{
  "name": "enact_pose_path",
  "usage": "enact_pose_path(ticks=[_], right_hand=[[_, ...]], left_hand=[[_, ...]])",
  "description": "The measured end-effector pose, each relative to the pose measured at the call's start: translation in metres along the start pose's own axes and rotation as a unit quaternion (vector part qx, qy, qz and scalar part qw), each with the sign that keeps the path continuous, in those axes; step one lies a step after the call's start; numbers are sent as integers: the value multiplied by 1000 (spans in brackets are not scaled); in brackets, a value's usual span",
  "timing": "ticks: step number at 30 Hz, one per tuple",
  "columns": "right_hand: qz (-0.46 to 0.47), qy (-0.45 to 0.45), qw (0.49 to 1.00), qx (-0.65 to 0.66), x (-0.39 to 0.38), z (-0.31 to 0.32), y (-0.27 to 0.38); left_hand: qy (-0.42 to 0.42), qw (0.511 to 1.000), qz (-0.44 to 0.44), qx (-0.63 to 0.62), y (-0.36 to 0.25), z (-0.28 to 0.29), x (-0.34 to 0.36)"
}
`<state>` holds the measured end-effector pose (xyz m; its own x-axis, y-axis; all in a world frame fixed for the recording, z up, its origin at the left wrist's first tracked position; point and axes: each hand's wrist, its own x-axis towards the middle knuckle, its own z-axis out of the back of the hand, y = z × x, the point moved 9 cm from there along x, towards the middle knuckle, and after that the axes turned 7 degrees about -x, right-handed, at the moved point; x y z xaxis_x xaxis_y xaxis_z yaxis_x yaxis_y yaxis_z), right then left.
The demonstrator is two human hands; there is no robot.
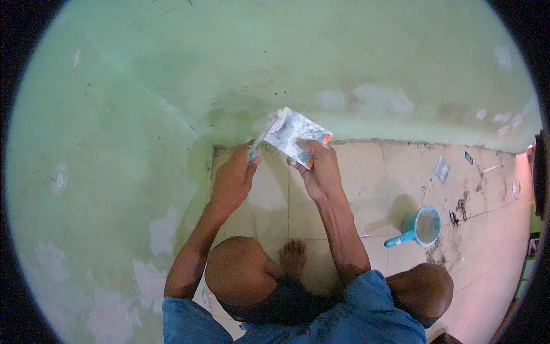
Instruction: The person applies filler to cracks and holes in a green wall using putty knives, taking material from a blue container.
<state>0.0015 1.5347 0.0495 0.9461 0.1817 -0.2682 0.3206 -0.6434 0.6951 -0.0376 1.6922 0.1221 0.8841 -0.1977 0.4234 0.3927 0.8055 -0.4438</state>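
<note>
My right hand point(321, 169) grips a flat rectangular scraper point(298, 135) with an orange edge, its face smeared with white putty. My left hand point(236, 175) holds a second, narrower putty knife point(264, 135) by its teal handle, and its blade meets the left edge of the wide scraper. Both tools are held in front of the corner where two pale green walls point(172, 74) meet the tiled floor. I am squatting, with my knees and a bare foot point(293, 255) below my arms.
A teal scoop with a handle point(421, 226) holding grey mix stands on the cream tiled floor point(487, 241) to my right. Small scraps and dark debris point(458, 209) lie near it. White putty patches point(378, 97) dot both walls.
</note>
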Motion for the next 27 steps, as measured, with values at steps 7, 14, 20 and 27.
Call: enact_pose_path(ticks=[7, 14, 20, 27], right_hand=[[-2, 164, 966, 201, 12, 14, -8], [382, 209, 804, -404, -11, -9, 67], [511, 232, 593, -578, -15, -21, 63], [100, 6, 929, -356, 38, 73, 0]], left_hand=[[186, 963, 99, 170, 43, -29, -49], [189, 780, 373, -466, 0, -16, -47], [208, 789, 389, -428, -9, -5, -36], [116, 926, 281, -224, 28, 7, -43]])
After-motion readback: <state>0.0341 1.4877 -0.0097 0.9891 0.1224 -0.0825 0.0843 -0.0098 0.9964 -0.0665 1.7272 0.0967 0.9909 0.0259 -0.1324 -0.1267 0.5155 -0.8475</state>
